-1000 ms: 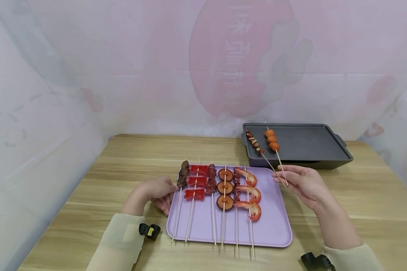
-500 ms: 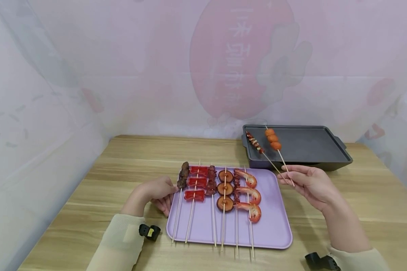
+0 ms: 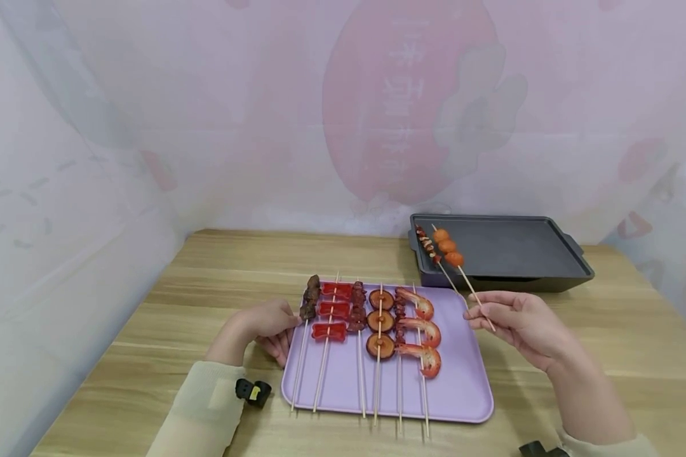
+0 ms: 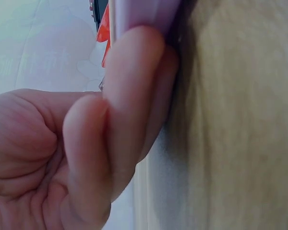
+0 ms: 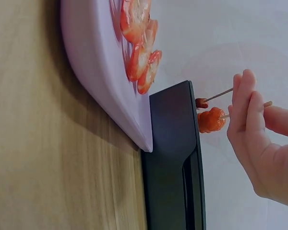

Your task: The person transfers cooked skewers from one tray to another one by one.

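In the head view, my right hand (image 3: 526,327) pinches the stick of a skewer of orange balls (image 3: 447,246) between thumb and fingers. Its food end is over the left part of the black grill pan (image 3: 514,244). Beside it lies a thin meat skewer (image 3: 429,245), whose stick runs toward my right fingertips; whether they touch it I cannot tell. My left hand (image 3: 269,327) holds the left edge of the lilac tray (image 3: 457,393), its thumb at the rim. In the left wrist view, fingertips (image 4: 139,48) touch the tray's side.
Skewers lie side by side on the tray: dark meat (image 3: 310,298), red bone-shaped pieces (image 3: 333,310), meat chunks (image 3: 357,308), mushroom slices (image 3: 380,322), thin red meat (image 3: 400,317) and shrimp (image 3: 425,333). Their sticks overhang the front rim. A cloth backdrop (image 3: 251,158) stands behind the wooden table (image 3: 166,317).
The skewer of orange balls has shifted left and nearer me, closer to the thin meat skewer. My right hand has moved right and slightly nearer. The left hand stays at the tray.
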A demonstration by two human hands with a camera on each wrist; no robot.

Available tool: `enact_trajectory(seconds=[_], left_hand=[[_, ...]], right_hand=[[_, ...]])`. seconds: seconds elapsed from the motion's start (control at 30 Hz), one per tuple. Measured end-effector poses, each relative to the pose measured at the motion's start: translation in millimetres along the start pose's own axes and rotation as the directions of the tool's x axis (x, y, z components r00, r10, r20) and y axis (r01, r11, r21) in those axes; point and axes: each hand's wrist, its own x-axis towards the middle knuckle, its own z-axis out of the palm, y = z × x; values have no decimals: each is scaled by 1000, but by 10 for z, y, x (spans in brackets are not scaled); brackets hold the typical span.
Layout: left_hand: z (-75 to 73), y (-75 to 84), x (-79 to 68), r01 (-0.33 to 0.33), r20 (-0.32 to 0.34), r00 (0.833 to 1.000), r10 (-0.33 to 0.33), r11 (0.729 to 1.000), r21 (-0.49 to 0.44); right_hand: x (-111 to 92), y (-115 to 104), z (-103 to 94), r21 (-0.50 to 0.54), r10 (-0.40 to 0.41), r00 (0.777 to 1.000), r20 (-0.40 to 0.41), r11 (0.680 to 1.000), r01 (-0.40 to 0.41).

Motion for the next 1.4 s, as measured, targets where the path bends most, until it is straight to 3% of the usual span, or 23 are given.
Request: enact_trajectory(seconds=[0.33,0.67,0.9,1.1,1.23,1.4], left_hand=[[16,-5,-13,8,-6,1000,-8,1000,7],[-10,-13,-11,-7,3,1000,7,1000,1],[-9,-2,-13,9,-4,1000,-9,1000,-8],[8,1,-7,20,-6,1000,-20,1000,-11],[12,-3,-4,12,-3,1000,-12,1000,2],[2,-13,1,0,6,1000,0,1000,10]], right_hand=[[-137,108,-52,107,-54,989,135,993,40],[-335,219,-188,50,-40,983,177,998,31],[-482,319,-230,57,-32,957,290,998,16],[-592,394,-243,44,15,943,334,999,-31],[-666,437,-236,69,54,919,391,994,-87],[-739,511,-196,152,22,880,475,983,-107]])
